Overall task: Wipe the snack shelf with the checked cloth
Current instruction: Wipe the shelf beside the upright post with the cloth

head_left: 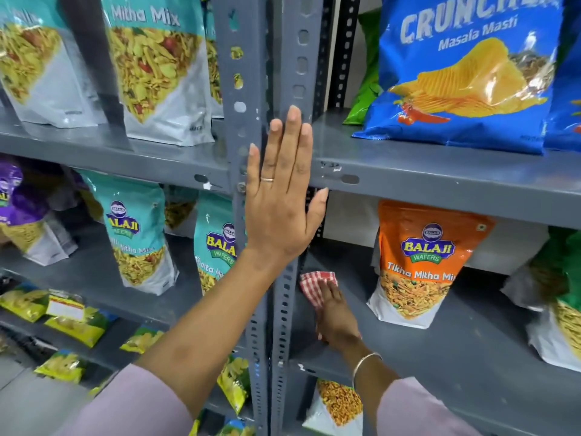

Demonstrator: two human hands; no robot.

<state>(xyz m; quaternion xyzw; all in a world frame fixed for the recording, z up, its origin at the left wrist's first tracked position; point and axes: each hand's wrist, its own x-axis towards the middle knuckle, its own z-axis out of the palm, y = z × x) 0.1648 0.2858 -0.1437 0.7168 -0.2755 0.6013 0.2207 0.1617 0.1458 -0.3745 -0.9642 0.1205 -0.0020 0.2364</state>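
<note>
Grey slotted-steel racking everywhere, two bays side by side, stuffed with snack packets. Up top left, teal Mitha Mix pouches [157,67]; top right, a big blue Crunchex chips bag [465,73] with a green packet tucked behind it. Lower left bay full of more teal Balaji pouches, a purple one at the far edge, small yellow packets further down.

Left hand [279,199] flat against the paired upright posts [283,58] in the middle, fingers [294,136] fully spread out straight and pointing up, palm pressed on the metal, thumb hooked toward the edge of the upper right shelf. Not gripping anything, just braced there. Thin ring on one finger, pinkish sleeve at the forearm.

Right hand [334,319] down on the snack shelf [440,357] in the right bay, fingers laid out nearly flat on top of the checked cloth [311,289], pressing it onto the shelf surface rather than clutching it. Bangle on that wrist.

Cloth is red-and-white gingham, bunched and folded up small, mostly covered by the hand so only the far end shows. Sits at the left end of the shelf, right next to the upright post, long axis running roughly away from the camera toward the back of the shelf. Orange Tikha Mitha Mix pouch [430,262] standing upright nearby on the right, not touching the cloth.
</note>
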